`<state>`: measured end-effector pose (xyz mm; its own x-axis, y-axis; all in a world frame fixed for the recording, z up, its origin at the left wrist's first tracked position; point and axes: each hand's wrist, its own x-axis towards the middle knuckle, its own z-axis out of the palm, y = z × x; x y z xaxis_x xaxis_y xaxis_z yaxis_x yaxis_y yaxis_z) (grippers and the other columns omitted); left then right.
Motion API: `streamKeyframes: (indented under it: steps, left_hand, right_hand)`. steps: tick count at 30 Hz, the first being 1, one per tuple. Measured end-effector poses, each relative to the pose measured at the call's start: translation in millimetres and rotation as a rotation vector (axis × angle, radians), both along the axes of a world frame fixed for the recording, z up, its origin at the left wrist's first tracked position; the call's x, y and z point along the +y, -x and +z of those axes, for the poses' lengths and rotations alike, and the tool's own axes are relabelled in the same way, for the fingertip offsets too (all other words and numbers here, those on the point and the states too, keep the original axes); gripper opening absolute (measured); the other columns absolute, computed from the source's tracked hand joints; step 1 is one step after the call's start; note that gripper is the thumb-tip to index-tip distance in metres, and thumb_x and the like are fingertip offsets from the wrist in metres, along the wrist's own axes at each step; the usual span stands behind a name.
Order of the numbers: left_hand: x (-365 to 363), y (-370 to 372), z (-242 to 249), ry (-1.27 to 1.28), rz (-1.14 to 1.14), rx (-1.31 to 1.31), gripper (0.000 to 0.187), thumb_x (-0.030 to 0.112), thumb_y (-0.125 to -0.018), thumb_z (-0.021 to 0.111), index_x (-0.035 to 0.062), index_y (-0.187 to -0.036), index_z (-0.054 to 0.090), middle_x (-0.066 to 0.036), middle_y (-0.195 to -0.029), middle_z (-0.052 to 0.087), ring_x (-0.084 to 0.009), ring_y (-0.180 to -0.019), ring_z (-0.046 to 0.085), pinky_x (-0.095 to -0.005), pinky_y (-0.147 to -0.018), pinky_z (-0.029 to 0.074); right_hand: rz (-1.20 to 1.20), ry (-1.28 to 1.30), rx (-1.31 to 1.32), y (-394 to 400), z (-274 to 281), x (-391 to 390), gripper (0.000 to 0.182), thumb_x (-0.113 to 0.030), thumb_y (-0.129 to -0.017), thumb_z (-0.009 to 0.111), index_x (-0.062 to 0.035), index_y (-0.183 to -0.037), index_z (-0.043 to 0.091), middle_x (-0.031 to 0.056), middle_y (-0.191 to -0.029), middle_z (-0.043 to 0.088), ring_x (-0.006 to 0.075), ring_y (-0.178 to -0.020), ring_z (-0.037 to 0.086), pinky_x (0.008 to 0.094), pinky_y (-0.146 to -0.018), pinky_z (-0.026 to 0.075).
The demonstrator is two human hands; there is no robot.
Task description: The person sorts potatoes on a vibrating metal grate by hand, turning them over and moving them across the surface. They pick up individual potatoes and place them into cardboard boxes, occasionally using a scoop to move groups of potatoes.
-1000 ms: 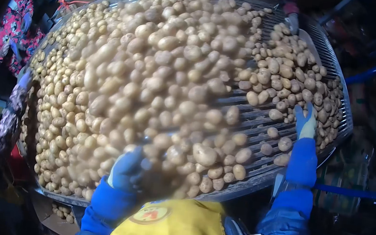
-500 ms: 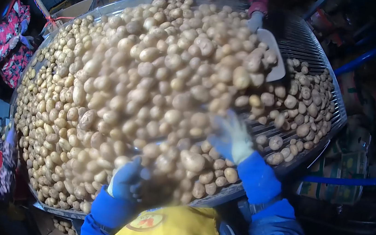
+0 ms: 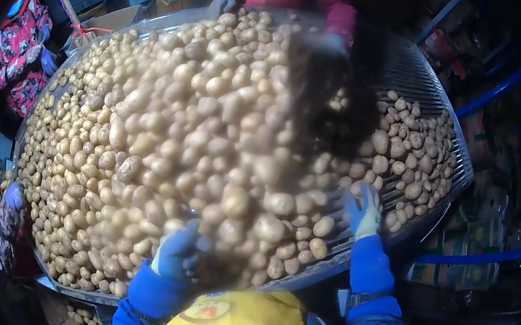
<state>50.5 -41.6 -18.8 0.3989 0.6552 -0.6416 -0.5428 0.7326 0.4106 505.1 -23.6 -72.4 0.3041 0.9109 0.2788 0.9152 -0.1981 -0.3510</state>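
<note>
A broad heap of potatoes (image 3: 205,137) covers most of a slatted metal table (image 3: 413,64). My left hand (image 3: 178,254), in a blue and white glove, is at the near edge of the heap beside the potatoes. Its fingers are loosely bent and apart, with nothing visible in them, though the view there is blurred. My right hand (image 3: 365,213), in a similar glove, is open with its fingers spread. It is over the bare slats, between the main heap and a smaller group of darker potatoes (image 3: 419,152) on the right.
Across the table, a person in red has one gloved hand (image 3: 222,5) at the heap's far edge; the other is blurred near a dark smear. People in patterned sleeves (image 3: 18,58) stand on the left. Cartons (image 3: 466,244) and blue bars (image 3: 484,253) lie to the right.
My right hand has moved right and slightly toward me, off the heap. My left hand has stayed. The far person's pale scoop, seen earlier among the potatoes, is no longer visible; a dark blur is there.
</note>
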Motion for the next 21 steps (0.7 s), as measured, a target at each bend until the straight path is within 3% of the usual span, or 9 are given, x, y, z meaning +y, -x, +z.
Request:
streamKeyframes:
  steps: [2,5,8,11,18,19,21]
  left_hand:
    - [-1,-1,2,0.015,0.018,0.036,0.058,0.052,-0.116,0.037,0.0079,-0.091,0.066,0.001,-0.047,0.039,-0.0159,-0.034,0.032,-0.0314,-0.035,0.025]
    - [-4,6,0,-0.012,0.032,0.034,0.056,0.052,-0.116,0.038,0.0087,-0.093,0.066,0.001,-0.048,0.038,-0.0153,-0.034,0.032,-0.0316,-0.035,0.025]
    - [-3,5,1,-0.008,0.038,-0.052,0.055,0.05,-0.117,0.039,0.0091,-0.094,0.067,0.001,-0.048,0.038,-0.0153,-0.034,0.032,-0.0317,-0.035,0.027]
    - [-1,1,4,0.076,0.021,-0.097,0.055,0.05,-0.117,0.038,0.0091,-0.093,0.067,0.001,-0.048,0.038,-0.0156,-0.034,0.033,-0.0318,-0.035,0.029]
    - [6,-15,0,0.051,-0.136,-0.263,0.058,0.051,-0.117,0.037,0.0087,-0.09,0.066,0.0,-0.048,0.039,-0.017,-0.034,0.035,-0.0319,-0.035,0.032]
    - [7,-17,2,0.039,-0.147,-0.306,0.058,0.052,-0.117,0.037,0.0086,-0.089,0.066,0.0,-0.048,0.039,-0.0173,-0.034,0.035,-0.032,-0.035,0.032]
    - [7,-19,6,0.035,-0.159,-0.379,0.059,0.052,-0.116,0.036,0.0085,-0.089,0.066,0.0,-0.048,0.039,-0.0177,-0.034,0.035,-0.0322,-0.035,0.033]
  right_hand:
    - [-0.032,0.019,0.474,36,-11,8,0.058,-0.027,-0.096,0.082,0.0003,-0.142,0.061,0.0209,-0.144,0.062,0.0315,-0.132,0.061,0.0453,-0.113,0.051]
    - [0.034,0.096,0.563,81,20,14,0.06,-0.025,-0.096,0.082,0.0027,-0.144,0.058,0.0205,-0.146,0.059,0.0324,-0.135,0.059,0.0429,-0.116,0.05]
    - [0.091,0.01,0.468,96,12,5,0.062,-0.025,-0.097,0.081,0.0042,-0.146,0.056,0.0201,-0.148,0.056,0.0313,-0.133,0.06,0.042,-0.115,0.05]
    - [0.008,0.07,0.543,109,28,5,0.059,-0.023,-0.099,0.079,0.0031,-0.147,0.055,0.0183,-0.147,0.057,0.0297,-0.131,0.06,0.04,-0.113,0.052]
    - [-0.075,0.027,1.206,110,21,-15,0.058,-0.014,-0.103,0.072,-0.0005,-0.155,0.05,0.0122,-0.146,0.057,0.0227,-0.124,0.06,0.037,-0.106,0.055]
    - [-0.068,0.05,1.118,112,18,-16,0.062,-0.015,-0.104,0.072,-0.0013,-0.159,0.047,0.0115,-0.147,0.057,0.0216,-0.119,0.061,0.036,-0.103,0.056]
    - [-0.127,0.083,1.447,120,23,-12,0.065,-0.017,-0.103,0.073,-0.0009,-0.16,0.045,0.0118,-0.148,0.057,0.0224,-0.12,0.061,0.0372,-0.103,0.056]
